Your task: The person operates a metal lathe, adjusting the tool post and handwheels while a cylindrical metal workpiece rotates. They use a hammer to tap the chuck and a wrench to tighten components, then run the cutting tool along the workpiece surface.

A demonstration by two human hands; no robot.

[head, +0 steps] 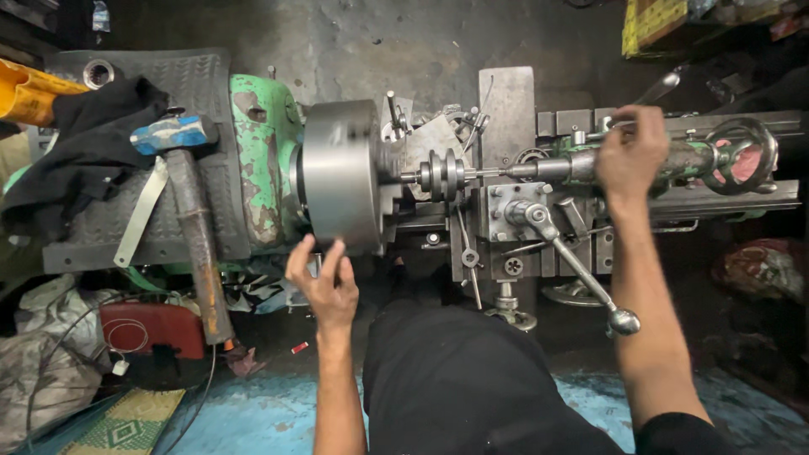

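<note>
Two hands working: our left hand [323, 282] cups the chuck [341, 173] at 7 o'clock, fingers spread; our right hand [630, 152] grips the tailstock [674, 160] closed—we'd best keep steady.

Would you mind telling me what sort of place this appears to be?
Probably a small machine workshop: a worn green lathe with a large chuck, a hammer lying on it, and a grimy concrete floor.

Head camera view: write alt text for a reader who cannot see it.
Seen from above, a person's left hand touches the front edge of a lathe's large grey chuck, while the right hand rests on the tailstock. A small grooved metal workpiece sits between them, and a hammer lies on the green headstock.
</note>
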